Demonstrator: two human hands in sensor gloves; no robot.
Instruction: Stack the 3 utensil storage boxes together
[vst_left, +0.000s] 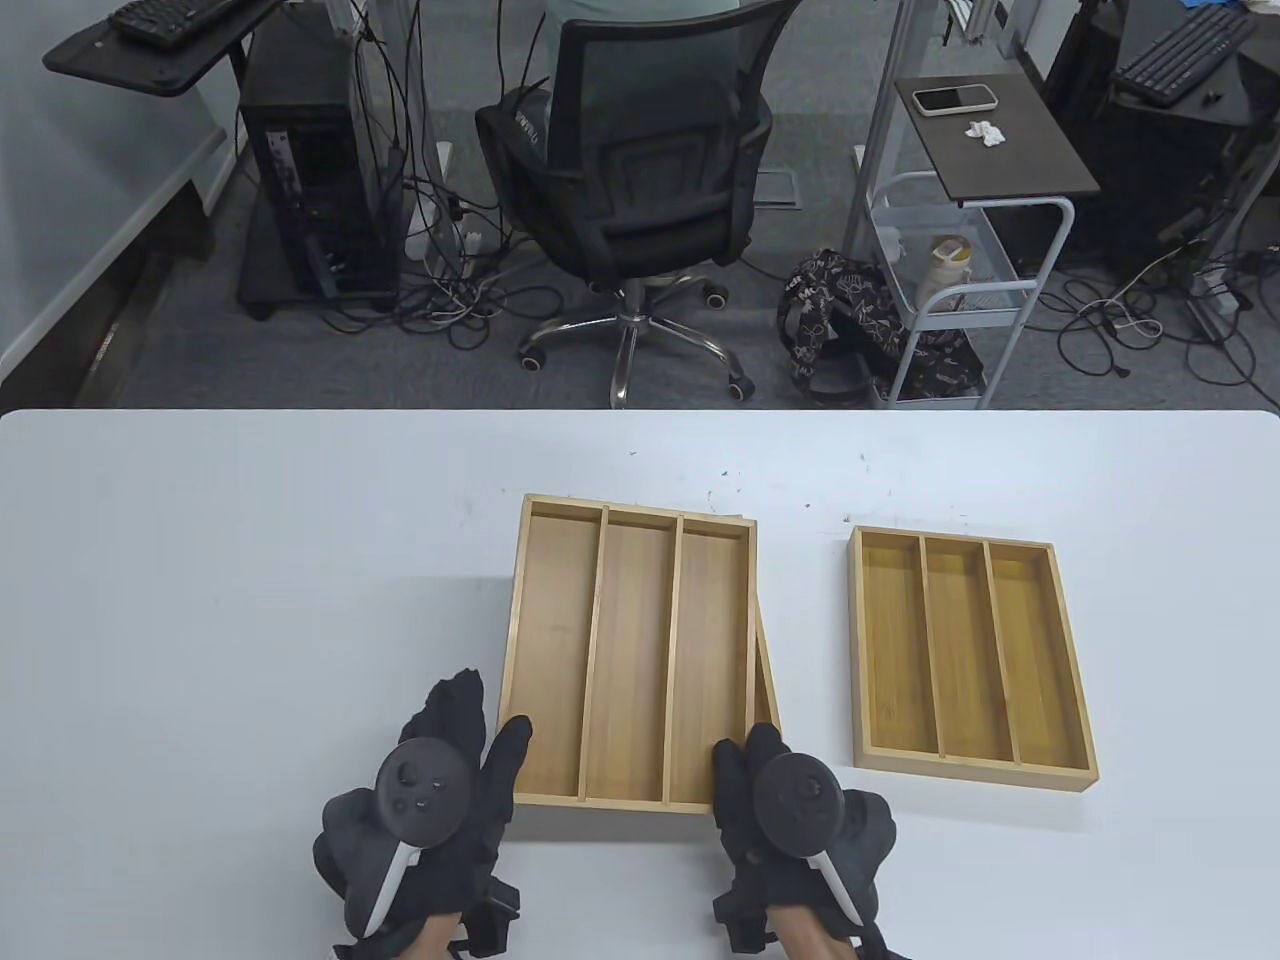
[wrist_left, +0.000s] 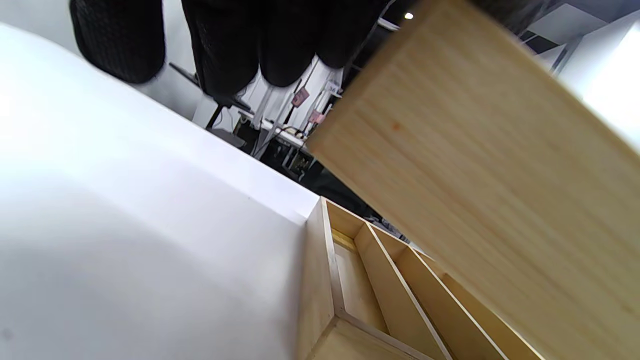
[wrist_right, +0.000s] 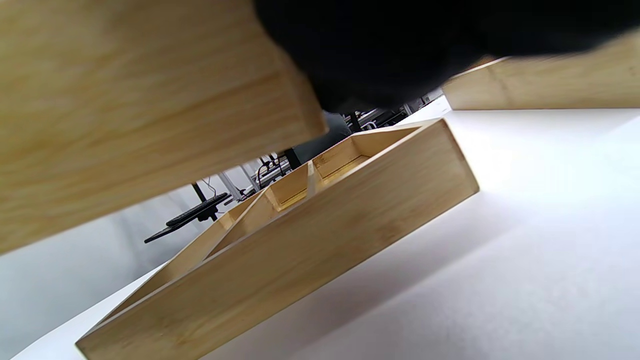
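Both hands hold a three-compartment bamboo utensil box (vst_left: 630, 650) by its near corners. My left hand (vst_left: 490, 765) grips the near left corner and my right hand (vst_left: 745, 775) grips the near right corner. The box hovers above a second box, of which only a strip of the right edge (vst_left: 768, 690) shows in the table view. In the left wrist view the held box's underside (wrist_left: 480, 175) is raised over the lower box (wrist_left: 380, 300); my fingers (wrist_left: 225, 45) hang at the top. In the right wrist view the underside (wrist_right: 125, 115) is above the lower box (wrist_right: 300, 240). A third box (vst_left: 965, 660) lies flat to the right.
The white table (vst_left: 250, 600) extends left and behind the boxes. The third box also shows in the right wrist view (wrist_right: 540, 85). An office chair (vst_left: 640, 200) and a small cart (vst_left: 960, 250) stand on the floor beyond the table's far edge.
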